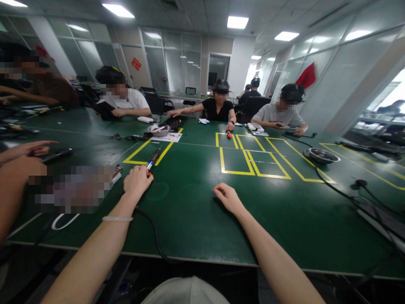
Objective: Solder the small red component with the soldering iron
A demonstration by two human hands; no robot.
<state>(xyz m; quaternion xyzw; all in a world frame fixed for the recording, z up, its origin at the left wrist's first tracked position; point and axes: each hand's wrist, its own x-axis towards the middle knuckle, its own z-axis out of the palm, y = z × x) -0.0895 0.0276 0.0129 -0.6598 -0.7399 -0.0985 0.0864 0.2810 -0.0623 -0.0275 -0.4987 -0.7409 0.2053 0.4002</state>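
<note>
My left hand [136,181] is closed around the handle of an electric screwdriver [153,159], a black tool with a red and blue band, whose tip points away from me over the green table [190,211]. A black cable runs from under that hand back over the table's near edge. My right hand [227,197] rests on the bare green surface, fingers loosely curled, holding nothing. A thin pale bracelet circles my left wrist.
Yellow tape outlines [249,160] mark boxes ahead. A metal bowl [322,155] and black cables lie to the right. A small tray [158,130] and a paper sheet sit further back. Several people sit around the table; another person's arm reaches in at the left.
</note>
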